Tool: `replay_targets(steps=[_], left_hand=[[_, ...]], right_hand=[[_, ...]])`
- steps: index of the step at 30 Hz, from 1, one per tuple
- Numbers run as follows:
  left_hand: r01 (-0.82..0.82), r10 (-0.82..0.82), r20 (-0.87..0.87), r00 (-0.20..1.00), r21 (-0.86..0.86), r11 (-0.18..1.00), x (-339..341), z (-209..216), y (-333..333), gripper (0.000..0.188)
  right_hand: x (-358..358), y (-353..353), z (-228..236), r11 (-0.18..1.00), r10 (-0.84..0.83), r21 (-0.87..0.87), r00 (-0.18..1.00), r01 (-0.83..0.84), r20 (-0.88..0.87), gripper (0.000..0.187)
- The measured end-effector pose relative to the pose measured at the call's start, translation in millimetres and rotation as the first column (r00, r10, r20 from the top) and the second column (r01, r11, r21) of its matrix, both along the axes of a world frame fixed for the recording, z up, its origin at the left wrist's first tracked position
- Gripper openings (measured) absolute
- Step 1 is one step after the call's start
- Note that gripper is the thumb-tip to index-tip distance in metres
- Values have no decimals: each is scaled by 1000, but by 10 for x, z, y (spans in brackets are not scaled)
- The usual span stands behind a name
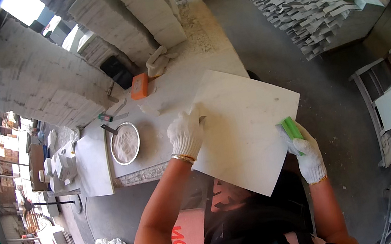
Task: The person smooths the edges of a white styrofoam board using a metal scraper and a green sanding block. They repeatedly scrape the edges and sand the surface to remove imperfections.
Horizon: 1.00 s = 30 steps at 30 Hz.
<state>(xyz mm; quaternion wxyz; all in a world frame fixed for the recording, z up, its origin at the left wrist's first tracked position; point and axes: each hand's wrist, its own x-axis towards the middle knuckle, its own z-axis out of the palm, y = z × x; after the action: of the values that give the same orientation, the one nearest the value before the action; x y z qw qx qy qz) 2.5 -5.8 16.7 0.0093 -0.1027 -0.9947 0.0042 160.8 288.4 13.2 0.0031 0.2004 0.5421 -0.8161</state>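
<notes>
Near the middle of the frame we see a pale square slab (251,123), turned corner-on like a diamond over the end of the table (154,143); its lower corner juts out past the table towards the wearer's body, which probably leaves the right edge free to reach. Our left hand (186,134), in a white knitted glove, lies at the slab's left side; its fingers look bent, but we cannot tell whether they grip anything, and a small dark sliver beside them is too unclear to name; we judge the hand is there to steady the slab. Our right hand (307,153), gloved likewise, has its fingers clamped on a green block (291,129) at the slab's right edge; that grip seems chosen to set the block against the edge, though we cannot tell how firmly it presses. Left of centre, a metal bowl (139,145) of white powder (124,145) sits just beside the left hand, likely for easy reach; a dark handle (108,129) leans over its rim; above it, an orange box (139,86) stands apart from the slab.
</notes>
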Motion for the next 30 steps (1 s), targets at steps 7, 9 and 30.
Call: replay_targets(steps=[7, 9, 30], left_hand=[[96, -96, 43, 994, 10, 995, -375, 276, 274, 31], [273, -251, -180, 951, 110, 956, -541, 51, 348, 37], [300, -290, -77, 954, 286, 910, -682, -114, 577, 51]], right_hand=[[8, 516, -33, 984, -160, -79, 987, 158, -23, 73], [-85, 583, -35, 943, -324, -94, 945, 319, -48, 69], [-918, 283, -300, 547, -316, 818, 949, 179, 4, 79]])
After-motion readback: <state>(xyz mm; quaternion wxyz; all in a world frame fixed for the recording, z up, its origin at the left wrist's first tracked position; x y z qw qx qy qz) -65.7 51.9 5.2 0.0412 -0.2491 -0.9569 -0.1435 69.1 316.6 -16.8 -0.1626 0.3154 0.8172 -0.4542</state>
